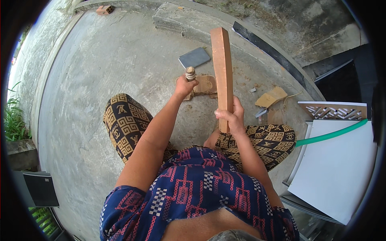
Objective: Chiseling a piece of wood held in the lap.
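My right hand (233, 118) is closed around the lower part of a long, squared wooden bar (222, 64). The bar stands nearly upright, tilted slightly left at its top, with its lower end by my bent right leg. My left hand (185, 86) is closed around a tool handle (190, 73) seen almost end-on, its pale tip circled by light rings. Whatever is at the other end of that handle is hidden by the hand. Just right of the left hand, a flat brown wooden piece (206, 83) lies low near the floor, partly behind the bar.
A grey rectangular slab (194, 57) lies on the concrete floor (88, 80) ahead. To the right are a tan scrap (271, 97), debris, a green hose (329, 135) and a large white panel (333, 164). A concrete step (177, 22) and a brick (104, 10) are farther off.
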The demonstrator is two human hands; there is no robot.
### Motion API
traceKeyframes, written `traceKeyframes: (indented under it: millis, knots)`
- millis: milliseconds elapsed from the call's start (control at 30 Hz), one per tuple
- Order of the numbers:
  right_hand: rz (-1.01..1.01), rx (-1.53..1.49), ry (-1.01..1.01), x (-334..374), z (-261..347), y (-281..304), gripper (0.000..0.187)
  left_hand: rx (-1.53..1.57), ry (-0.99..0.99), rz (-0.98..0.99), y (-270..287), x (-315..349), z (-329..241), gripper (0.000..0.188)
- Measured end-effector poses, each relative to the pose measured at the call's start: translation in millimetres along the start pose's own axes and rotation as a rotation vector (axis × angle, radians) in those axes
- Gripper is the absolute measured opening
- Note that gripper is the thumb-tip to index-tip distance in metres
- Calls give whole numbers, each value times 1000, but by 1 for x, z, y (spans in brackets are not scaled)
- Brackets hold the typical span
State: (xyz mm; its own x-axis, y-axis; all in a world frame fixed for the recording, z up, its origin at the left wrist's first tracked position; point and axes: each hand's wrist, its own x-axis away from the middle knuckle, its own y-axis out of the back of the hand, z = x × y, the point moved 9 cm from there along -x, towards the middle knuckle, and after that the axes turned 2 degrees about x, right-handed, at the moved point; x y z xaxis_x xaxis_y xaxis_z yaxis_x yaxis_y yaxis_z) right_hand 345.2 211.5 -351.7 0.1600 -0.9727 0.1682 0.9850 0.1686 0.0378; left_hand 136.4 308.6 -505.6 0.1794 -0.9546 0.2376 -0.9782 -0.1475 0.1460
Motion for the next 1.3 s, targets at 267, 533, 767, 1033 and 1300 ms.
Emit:
traceKeyframes:
  millis: [267,533,767,1033,1300]
  knots:
    - [-104,140,402,21,72,1,72,-146,-21,135,-17,11,-10,43]
    - [129,612,-8,10,3,-7,72,-236,-140,241,-35,18,-26,47]
    - [-54,155,296,17,72,-3,70,-123,-174,198,-34,8,-7,50]
    - [167,497,-27,-2,-14,-27,65,-238,-340,183,-27,12,-22,42]
    - [-48,-26,-279,-25,-56,-3,66,493,312,-352,46,10,22,30]
